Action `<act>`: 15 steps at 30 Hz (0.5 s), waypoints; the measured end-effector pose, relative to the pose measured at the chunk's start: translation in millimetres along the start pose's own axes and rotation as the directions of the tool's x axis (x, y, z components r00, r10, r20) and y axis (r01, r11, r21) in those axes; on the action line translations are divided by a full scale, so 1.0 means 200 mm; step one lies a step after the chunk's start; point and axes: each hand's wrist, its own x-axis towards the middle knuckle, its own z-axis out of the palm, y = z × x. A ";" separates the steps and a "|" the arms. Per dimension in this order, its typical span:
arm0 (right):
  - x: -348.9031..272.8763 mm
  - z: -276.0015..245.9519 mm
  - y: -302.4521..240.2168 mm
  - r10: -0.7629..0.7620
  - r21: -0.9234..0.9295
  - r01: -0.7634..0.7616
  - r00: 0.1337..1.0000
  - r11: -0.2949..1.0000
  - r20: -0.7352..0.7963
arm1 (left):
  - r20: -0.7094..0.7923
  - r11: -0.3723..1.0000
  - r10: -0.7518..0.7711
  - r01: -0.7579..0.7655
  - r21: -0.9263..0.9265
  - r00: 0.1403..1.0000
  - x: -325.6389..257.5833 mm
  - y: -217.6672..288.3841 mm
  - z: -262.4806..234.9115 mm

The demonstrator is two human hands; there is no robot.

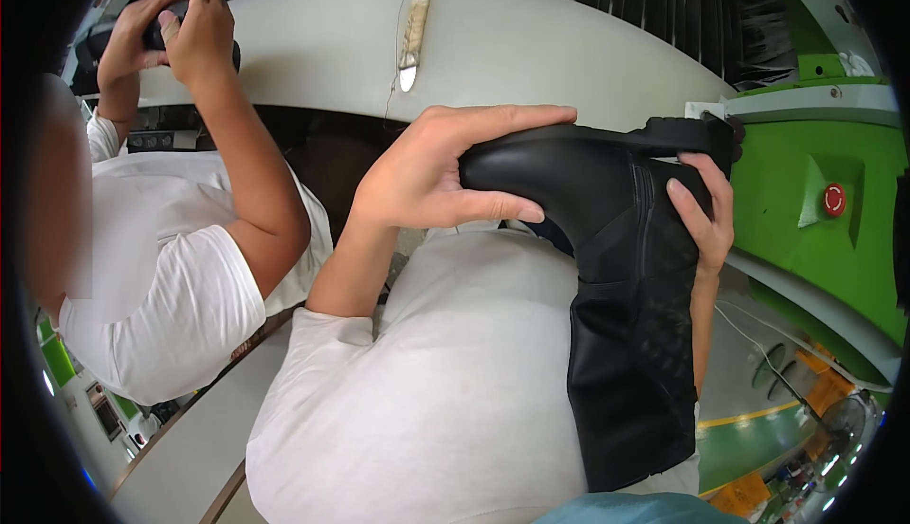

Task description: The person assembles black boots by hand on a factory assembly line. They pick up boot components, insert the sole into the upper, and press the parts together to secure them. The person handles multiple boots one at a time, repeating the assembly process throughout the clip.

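Leather-like black boot lies sideways across the wearer's lap side of the view, its toe to the left, its sole turned toward the far edge and its shaft running back over a white shirt. The left grip is closed around the rounded toe, fingers stretched flat along the sole side and thumb pressed on the smooth upper, so the toe sits in the fork between them. The right grip is curled around the heel end from the right, fingertips on the black upper just below the chunky, stepped heel; its forearm is mostly hidden behind the shaft. The upper has a soft, low sheen over the toe and ankle, with a narrow ridged line, zip or seam, I cannot tell which, running down the side. Lower, the shaft buckles into loose folds, and a patch of dull mottling shows on its right part. Beyond the boot, a smooth off-white tabletop curves across, carrying a slim tool with a pale wrapped handle, a short, shiny, rounded blade and a thin cord beside it. Glossy black strips hang in a row behind. To the right stands a matt green panel with a domed red button. To the left, a co-worker's hands clasp a dark object, partly covered by their fingers.
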 end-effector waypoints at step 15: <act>0.25 -0.26 0.24 0.143 0.049 -0.218 0.776 0.975 0.614 | -0.131 0.790 -0.251 0.125 -0.600 0.959 -0.18 -0.25 0.27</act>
